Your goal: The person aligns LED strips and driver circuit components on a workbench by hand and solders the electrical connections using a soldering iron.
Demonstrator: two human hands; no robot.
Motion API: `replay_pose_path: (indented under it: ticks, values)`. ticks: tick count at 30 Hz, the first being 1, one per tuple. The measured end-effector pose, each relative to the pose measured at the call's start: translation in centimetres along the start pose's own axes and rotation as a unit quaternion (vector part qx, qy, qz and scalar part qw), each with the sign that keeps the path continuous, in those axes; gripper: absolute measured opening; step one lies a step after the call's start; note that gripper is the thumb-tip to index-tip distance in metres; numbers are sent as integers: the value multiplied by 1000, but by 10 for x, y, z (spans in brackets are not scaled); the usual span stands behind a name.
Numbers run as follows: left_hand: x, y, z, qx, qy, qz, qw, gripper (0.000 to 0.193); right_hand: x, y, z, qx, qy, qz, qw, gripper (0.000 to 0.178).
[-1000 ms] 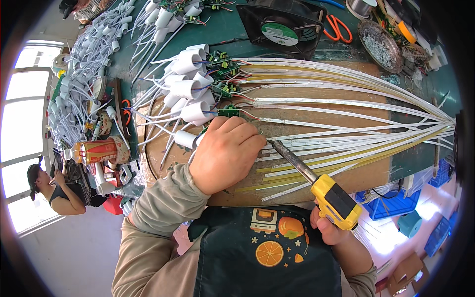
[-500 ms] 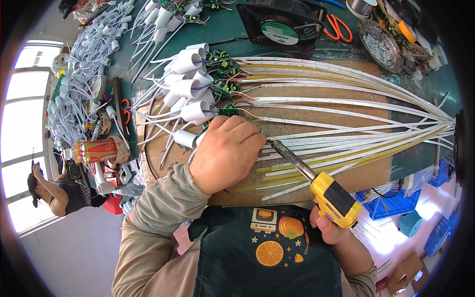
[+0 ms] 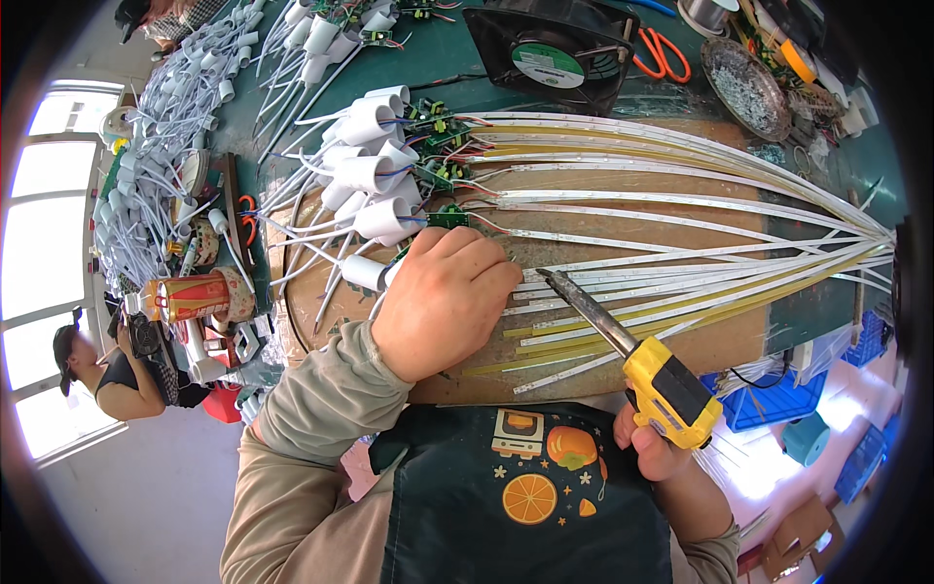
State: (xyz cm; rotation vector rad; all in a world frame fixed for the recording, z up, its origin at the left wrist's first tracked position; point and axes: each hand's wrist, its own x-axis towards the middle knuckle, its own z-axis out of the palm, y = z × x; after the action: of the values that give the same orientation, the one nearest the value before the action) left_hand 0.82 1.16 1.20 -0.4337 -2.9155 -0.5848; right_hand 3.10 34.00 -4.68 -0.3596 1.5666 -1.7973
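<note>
My left hand (image 3: 443, 307) is closed, its fingers pinched over a small green circuit board (image 3: 397, 259), mostly hidden beneath it. The board lies beside a white plastic lamp socket (image 3: 363, 273) with trailing wire. Wrapped round the grip of a yellow and black soldering gun (image 3: 671, 394) is my right hand (image 3: 650, 446). The gun's dark tip points up-left, a little right of my left fingertips, over the ends of white LED strips (image 3: 623, 275). Other sockets (image 3: 381, 216) lie beyond, wired through green boards (image 3: 448, 218) to more strips.
A brown board (image 3: 603, 219) lies under the strips on the green table. Beyond stand a black fan (image 3: 550, 60), orange-handled scissors (image 3: 664, 55) and a metal dish of bits (image 3: 747, 88). Piled sockets (image 3: 146, 185) and a red-gold can (image 3: 185, 298) are left; a person (image 3: 112, 375) sits farther off.
The soldering gun and my right hand have shifted slightly right and down, drawing the tip away from my left fingertips. My left hand stays nearly still. The person at left has lowered an arm.
</note>
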Motion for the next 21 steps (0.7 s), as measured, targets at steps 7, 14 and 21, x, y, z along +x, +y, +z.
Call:
replay_pose_path:
  ticks: [7, 14, 21]
  values:
    - [1, 1, -1, 0, -1, -1, 1000, 20, 8, -16, 5, 23, -1, -6, 1000, 21]
    - [1, 2, -3, 3, -4, -3, 1000, 20, 10, -16, 6, 18, -12, -11, 1000, 22]
    - [0, 2, -1, 1, -4, -6, 1000, 22, 10, -16, 6, 13, -4, -12, 1000, 24]
